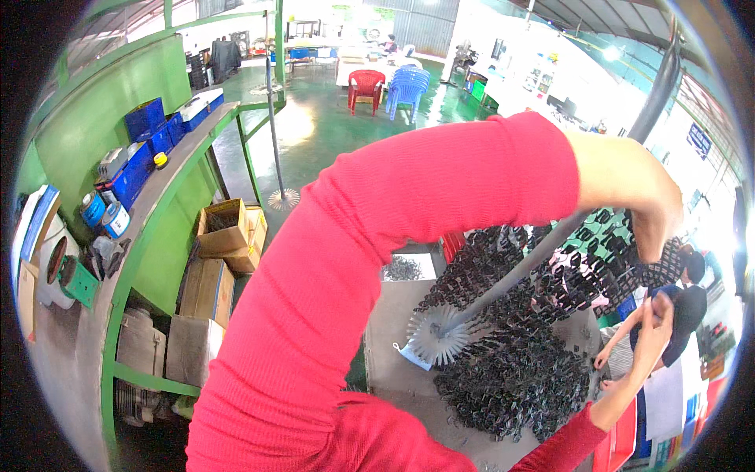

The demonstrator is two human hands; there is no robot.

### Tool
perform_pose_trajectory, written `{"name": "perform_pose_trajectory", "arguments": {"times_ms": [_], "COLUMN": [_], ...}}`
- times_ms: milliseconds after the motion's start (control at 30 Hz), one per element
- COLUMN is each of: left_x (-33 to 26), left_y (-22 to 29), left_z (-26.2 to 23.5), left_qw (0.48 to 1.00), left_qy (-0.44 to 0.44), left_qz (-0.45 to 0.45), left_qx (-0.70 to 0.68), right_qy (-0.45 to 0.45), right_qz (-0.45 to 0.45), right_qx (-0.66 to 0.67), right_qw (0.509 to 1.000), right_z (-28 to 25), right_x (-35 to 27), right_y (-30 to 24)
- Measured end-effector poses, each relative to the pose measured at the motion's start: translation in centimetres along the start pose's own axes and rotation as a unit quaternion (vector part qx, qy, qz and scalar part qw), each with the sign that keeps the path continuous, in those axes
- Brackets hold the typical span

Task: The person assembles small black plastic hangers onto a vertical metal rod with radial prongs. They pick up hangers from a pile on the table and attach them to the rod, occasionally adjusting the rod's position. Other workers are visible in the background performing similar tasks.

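My left arm, in a red sleeve, reaches across the view to the upper right. My left hand (653,200) is bent downward beside black parts hanging in rows (582,259); its fingertips are largely hidden. Lower down, my right hand (654,322) is raised with its fingers drawn together, and what they hold, if anything, I cannot make out. A thick grey pole (527,267) slants behind my left arm, down to a pale spoked disc (437,334). Beside the disc lies a large heap of small black parts (511,385) on a grey tabletop (389,315).
A co-worker in dark clothing (686,318) sits at the right, hands near the heap. A white tray of small dark pieces (425,266) lies farther back. Left stands a green-framed shelf (130,275) with blue bins (145,119) and cardboard boxes (222,226). Red (366,86) and blue chairs (408,86) stand beyond.
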State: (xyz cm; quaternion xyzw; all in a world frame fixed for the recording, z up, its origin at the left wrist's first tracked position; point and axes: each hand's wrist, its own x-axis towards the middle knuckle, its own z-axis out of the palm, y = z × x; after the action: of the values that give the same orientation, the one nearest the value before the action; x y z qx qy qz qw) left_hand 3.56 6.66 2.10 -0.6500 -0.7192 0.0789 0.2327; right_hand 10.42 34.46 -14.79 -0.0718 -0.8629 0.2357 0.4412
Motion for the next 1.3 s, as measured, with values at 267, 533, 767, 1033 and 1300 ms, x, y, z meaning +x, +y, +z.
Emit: {"name": "perform_pose_trajectory", "arguments": {"times_ms": [267, 533, 767, 1033, 1300], "left_x": [0.1, -0.8, -0.8, -3.1, -5.0], "left_y": [1.1, 0.5, -0.7, 0.0, -1.8], "left_z": [0.7, 1.2, 2.2, 0.2, 0.9], "left_qw": [0.994, 0.991, 0.991, 0.996, 0.992], "left_qy": [-0.008, 0.028, 0.084, 0.052, 0.113], "left_qz": [-0.102, -0.120, -0.068, -0.043, 0.038], "left_qx": [0.048, 0.055, 0.085, 0.055, -0.046], "right_qy": [0.118, 0.145, 0.142, -0.010, -0.023], "right_qz": [-0.039, 0.004, -0.025, -0.008, 0.077], "right_qx": [0.158, 0.053, 0.281, 0.562, 0.441], "right_qw": [0.980, 0.988, 0.949, 0.827, 0.894], "right_z": [4.9, 5.8, 7.1, 6.8, 1.2], "right_x": [-2.3, -1.8, -1.4, -1.8, -1.5], "right_y": [-15.3, -16.8, -13.7, -13.0, -3.8]}}
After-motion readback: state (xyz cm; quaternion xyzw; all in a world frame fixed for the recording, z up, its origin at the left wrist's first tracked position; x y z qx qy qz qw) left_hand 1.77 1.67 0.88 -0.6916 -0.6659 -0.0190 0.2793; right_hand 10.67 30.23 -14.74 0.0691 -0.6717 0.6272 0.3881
